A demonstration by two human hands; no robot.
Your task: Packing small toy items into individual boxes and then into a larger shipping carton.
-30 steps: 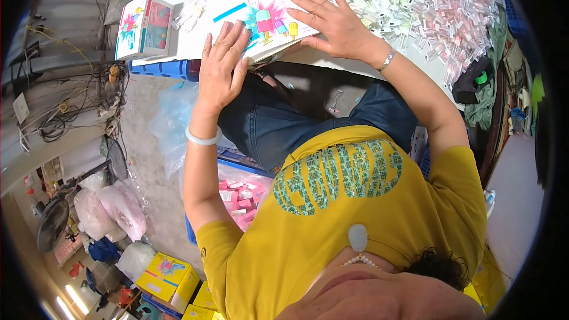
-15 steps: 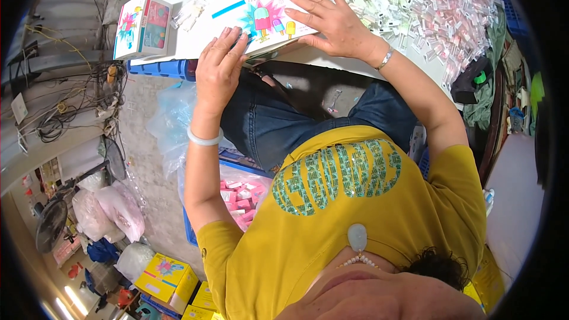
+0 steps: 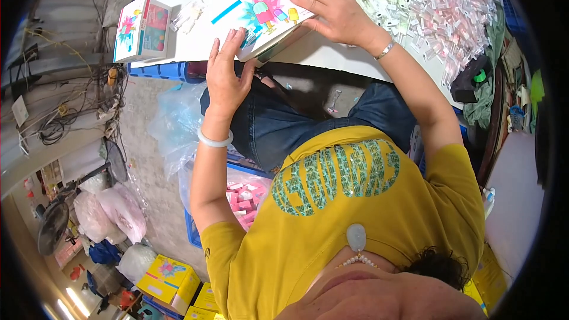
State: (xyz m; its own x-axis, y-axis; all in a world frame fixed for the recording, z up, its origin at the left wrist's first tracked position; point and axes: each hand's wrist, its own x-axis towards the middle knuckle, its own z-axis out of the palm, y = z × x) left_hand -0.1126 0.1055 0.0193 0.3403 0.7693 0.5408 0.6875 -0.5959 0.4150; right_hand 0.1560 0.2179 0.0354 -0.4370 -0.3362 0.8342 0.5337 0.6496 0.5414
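A flat white carton (image 3: 261,15) printed with colourful ice-lolly pictures lies tilted at the near edge of the white table (image 3: 332,56). My right hand (image 3: 335,12) rests on top of its right end, fingers spread. My left hand (image 3: 228,74) is at the carton's near left edge with fingers extended, fingertips touching it. A pale bangle sits on my left wrist, a thin bracelet on my right. Neither hand closes around the carton.
A finished colourful box (image 3: 142,29) stands at the table's left. Heaps of small pink and green wrapped pieces (image 3: 438,12) cover the table's far right. Below the table are a blue crate (image 3: 160,71), a plastic bag (image 3: 175,124), a bin of pink packets (image 3: 246,198) and yellow boxes (image 3: 169,278).
My left hand has slid slightly left and down along the carton's near edge. The carton has tilted a little, and my right hand stays pressed on it.
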